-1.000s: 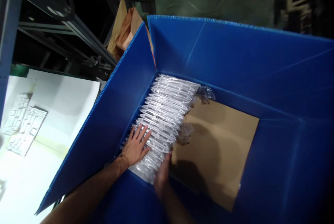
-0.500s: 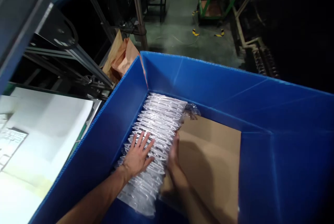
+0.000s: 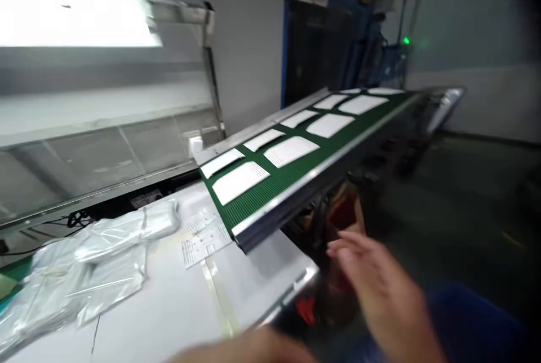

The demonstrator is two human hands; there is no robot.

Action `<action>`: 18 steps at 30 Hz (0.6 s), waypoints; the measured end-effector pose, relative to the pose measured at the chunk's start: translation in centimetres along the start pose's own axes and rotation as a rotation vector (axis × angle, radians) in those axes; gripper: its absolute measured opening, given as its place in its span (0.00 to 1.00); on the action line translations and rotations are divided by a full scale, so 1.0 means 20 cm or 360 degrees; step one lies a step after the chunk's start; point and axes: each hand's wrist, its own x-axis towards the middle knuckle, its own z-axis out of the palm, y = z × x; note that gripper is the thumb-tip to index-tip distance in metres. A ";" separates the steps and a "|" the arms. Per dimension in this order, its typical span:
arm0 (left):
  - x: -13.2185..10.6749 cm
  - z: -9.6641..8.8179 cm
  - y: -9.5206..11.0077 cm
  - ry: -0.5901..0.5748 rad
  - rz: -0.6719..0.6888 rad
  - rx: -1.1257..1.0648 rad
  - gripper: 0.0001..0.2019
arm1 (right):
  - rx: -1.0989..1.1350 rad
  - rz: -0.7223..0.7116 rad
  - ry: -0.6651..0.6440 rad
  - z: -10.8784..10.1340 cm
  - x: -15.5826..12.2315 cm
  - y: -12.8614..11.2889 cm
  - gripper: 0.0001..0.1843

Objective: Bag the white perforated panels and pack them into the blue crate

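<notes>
My right hand (image 3: 380,290) hangs in the air at the lower right, blurred, with its fingers stretched out and nothing in them. It is just beyond the corner of a white table (image 3: 177,306), below the near end of a green conveyor belt (image 3: 296,174). Only a smeared strip of my left hand or forearm (image 3: 249,352) shows at the bottom edge, and its fingers cannot be made out. Several white sheets (image 3: 240,181) lie in two rows on the belt. Clear plastic bags (image 3: 88,264) lie in a heap on the table's left side.
A blue box edge (image 3: 477,318) shows at the bottom right. Small printed white pieces (image 3: 205,236) lie on the table near the belt's end. A glass-fronted machine guard (image 3: 105,149) with a bright lamp stands behind the table. Dark floor spreads to the right.
The view has swung up and left, from the inside of the blue box to the table and conveyor. Both hands have left the stack of clear packs in the box.
</notes>
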 end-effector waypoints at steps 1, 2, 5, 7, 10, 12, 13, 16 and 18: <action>-0.04 -0.17 -0.08 0.0142 -0.0029 -0.0013 0.18 | -0.0081 -0.0124 -0.0226 0.15 0.06 -0.09 0.19; -0.06 -0.35 -0.18 0.0299 -0.0081 -0.0048 0.20 | -0.0219 -0.0265 -0.0396 0.30 0.11 -0.18 0.18; -0.02 -0.83 -0.58 0.1067 -0.0386 0.0072 0.21 | -0.0941 -0.0681 -0.0670 0.78 0.25 -0.36 0.19; 0.10 -1.08 -0.86 0.1214 -0.0399 0.0145 0.22 | -0.1373 -0.0842 -0.0696 1.09 0.32 -0.43 0.27; 0.32 -1.29 -1.18 0.1279 -0.0292 0.0206 0.29 | -0.1689 -0.0845 -0.0648 1.47 0.42 -0.43 0.46; 0.43 -1.36 -1.32 0.1264 -0.0226 0.0165 0.29 | -0.1851 -0.0750 -0.0660 1.62 0.49 -0.39 0.53; 0.47 -1.39 -1.37 0.1259 -0.0202 0.0116 0.26 | -0.1915 -0.0702 -0.0683 1.66 0.52 -0.38 0.53; 0.46 -1.46 -1.44 0.1328 -0.0152 -0.0116 0.16 | -0.2024 -0.0670 -0.0778 1.68 0.59 -0.38 0.45; 0.38 -1.50 -1.45 0.1449 -0.0113 -0.0324 0.14 | -0.2063 -0.0728 -0.0769 1.66 0.58 -0.42 0.33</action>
